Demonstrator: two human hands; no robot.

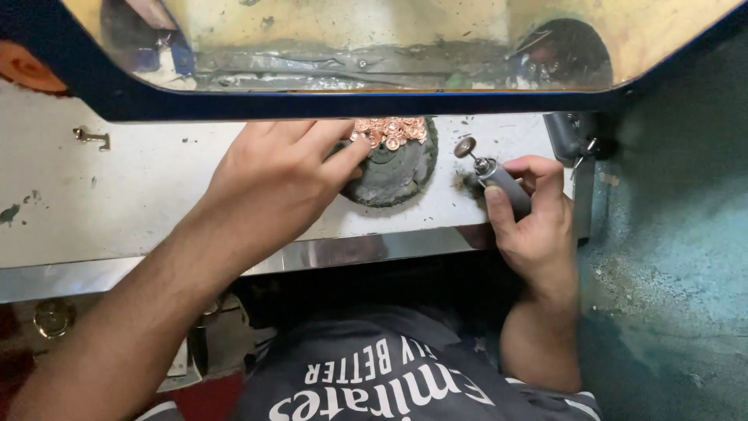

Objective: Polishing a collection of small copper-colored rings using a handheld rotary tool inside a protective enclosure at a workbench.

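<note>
Your left hand (276,175) is open, with its fingertips on the edge of the round dark dish (393,175). Your right hand (530,222) is closed around the small grinding tool (499,183), whose little wheel points up and to the left. The small copper pieces (392,131) sit in a pile at the far side of the dish, on the white desk (117,195). Pinch just one piece from the pile. Keep the tool wheel away from your fingers, and hold the tool steady.
</note>
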